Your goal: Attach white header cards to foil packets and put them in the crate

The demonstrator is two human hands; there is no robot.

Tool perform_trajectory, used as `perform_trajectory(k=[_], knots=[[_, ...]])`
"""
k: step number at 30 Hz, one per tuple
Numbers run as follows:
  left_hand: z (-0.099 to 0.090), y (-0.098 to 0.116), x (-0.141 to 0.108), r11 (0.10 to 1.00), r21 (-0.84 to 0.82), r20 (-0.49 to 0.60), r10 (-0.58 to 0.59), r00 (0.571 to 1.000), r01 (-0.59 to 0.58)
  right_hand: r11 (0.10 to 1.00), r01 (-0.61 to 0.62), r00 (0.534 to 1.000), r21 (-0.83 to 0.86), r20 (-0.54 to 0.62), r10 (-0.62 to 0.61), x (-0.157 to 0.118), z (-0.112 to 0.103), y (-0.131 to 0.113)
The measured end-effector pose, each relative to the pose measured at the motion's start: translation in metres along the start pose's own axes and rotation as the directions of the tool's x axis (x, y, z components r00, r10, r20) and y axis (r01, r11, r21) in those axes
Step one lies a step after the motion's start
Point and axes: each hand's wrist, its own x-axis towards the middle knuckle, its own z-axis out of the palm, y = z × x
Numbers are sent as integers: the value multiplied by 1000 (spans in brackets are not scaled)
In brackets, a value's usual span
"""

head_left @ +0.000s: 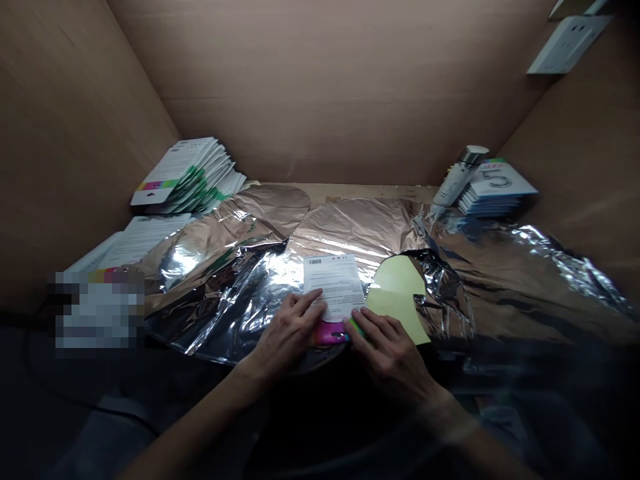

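Note:
Just left of the view's middle, a white printed card (334, 283) with a barcode and a magenta, green and orange lower edge lies on silvery foil (240, 300). My left hand (293, 325) grips its lower left edge, fingertips over the print. On its lower right corner is my right hand (383, 339), with bent fingers closed over the coloured edge. Both thumbs are hard to make out, and what lies under the card is hidden. Beside my right hand shows a pale yellow sheet (397, 293), framed by crumpled foil.
A leaning stack of similar cards (187, 177) stands at the back left, with more cards (145, 240) in front. At the back right are a cylindrical bottle (460, 177) and a pile of cards (500, 190). Wooden panels (330, 93) enclose the table; a socket strip (567, 47) hangs upper right.

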Motion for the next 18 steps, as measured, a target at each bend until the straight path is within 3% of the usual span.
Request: perform_trajectory(k=[4,11,15,18], knots=[[-6,0,2,999,-9,28,51,998,-50,999,48,998,-11,40,-47,-7,-6,-3],[-2,1,5,997,-75,-2,36,999,-36,997,-79,988,11,133,76,-1,-14,-12],[4,-2,2,997,-79,-8,9,1000,-10,994,-98,987,42,134,91,-3,-12,-4],[6,-1,2,999,-50,-18,-5,1000,4,994,-92,995,52,53,89,-7,-13,2]])
